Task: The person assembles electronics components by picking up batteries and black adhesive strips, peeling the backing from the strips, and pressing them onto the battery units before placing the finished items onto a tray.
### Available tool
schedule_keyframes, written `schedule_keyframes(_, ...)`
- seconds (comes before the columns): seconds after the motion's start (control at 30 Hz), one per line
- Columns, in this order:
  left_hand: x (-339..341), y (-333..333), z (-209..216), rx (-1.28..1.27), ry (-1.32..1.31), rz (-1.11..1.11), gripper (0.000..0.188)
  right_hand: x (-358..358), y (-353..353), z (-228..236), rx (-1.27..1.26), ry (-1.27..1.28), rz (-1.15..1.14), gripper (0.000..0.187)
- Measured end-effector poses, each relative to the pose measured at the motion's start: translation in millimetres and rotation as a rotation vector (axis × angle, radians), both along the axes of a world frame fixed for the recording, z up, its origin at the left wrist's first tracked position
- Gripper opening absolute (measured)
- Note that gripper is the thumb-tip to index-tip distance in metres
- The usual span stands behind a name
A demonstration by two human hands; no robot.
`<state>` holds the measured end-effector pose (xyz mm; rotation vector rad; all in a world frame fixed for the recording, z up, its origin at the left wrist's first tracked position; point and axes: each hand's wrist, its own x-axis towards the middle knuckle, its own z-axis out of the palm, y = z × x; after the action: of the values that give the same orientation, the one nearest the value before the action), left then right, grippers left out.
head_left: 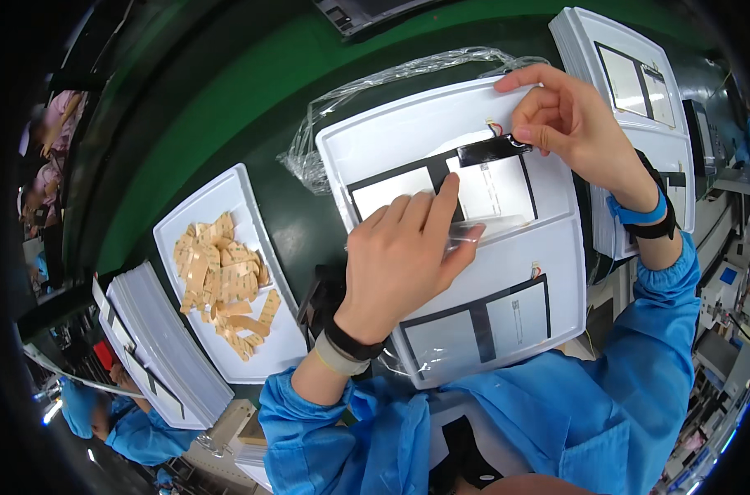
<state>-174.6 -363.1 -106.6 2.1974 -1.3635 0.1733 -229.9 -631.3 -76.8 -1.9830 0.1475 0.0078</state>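
On grn tbl (281,227): wht trays (391,124), panels (511,194); co-worker (148,436) L.

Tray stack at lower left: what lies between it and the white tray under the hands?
In the head view: another white tray with tan paper strips, then dark tabletop with a black object by the left hand.

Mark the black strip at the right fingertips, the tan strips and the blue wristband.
Black strip (489,152), head view: middle of its glossy face.
Tan strips (224,276), head view: middle of heap.
Blue wristband (636,217), head view: outer side.
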Motion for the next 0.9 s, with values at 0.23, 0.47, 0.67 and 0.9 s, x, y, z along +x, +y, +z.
schedule_keyframes(0.23, 1, -3, 5, 0.07, 0.09, 0.051, 0.063, 3, 9, 2, 0.047, 0.057, -0.038, 0.04)
schedule_keyframes(0.47, 4, -4, 1, 0.159, 0.023, 0.006, 0.071, 3, 10, 6, 0.074, 0.097, -0.075, 0.045)
schedule_keyframes(0.67, 3, -4, -1, 0.153, 0.047, 0.014, 0.077, 3, 11, 3, 0.066, 0.073, -0.075, 0.041)
schedule_keyframes(0.9, 2, -5, 0, 0.17, 0.046, 0.023, 0.075, -2, 13, -1, -0.134, -0.002, -0.049, 0.048)
